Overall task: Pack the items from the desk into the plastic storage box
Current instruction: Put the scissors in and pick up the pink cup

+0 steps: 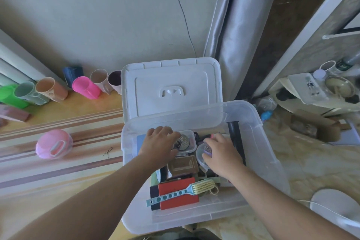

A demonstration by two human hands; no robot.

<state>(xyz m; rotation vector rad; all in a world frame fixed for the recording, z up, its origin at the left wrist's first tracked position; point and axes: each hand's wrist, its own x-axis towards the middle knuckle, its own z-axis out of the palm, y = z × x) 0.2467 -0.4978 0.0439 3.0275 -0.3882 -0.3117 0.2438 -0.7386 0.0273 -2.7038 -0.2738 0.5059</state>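
The clear plastic storage box [270, 154] stands open at the desk's right end, its white lid [171, 85] tilted up behind it. Inside lie a red notebook [178, 193], a pale brush with a blue handle [187, 191], a brown case [183, 164], a black tube [234, 134] and other small things. My left hand [159, 146] rests on a small clear case [186, 141] holding metal bits. My right hand [222, 154] grips a round clear container [201, 157] with something purple inside. A pink round container [53, 143] remains on the desk.
Several coloured cups lie along the wall: green [9, 96], grey-green [29, 92], peach [51, 88], pink [85, 86], beige [100, 79]. A small thread [108, 151] lies on the striped desk. A grey curtain [237, 25] hangs behind. A cluttered shelf [319, 91] stands right.
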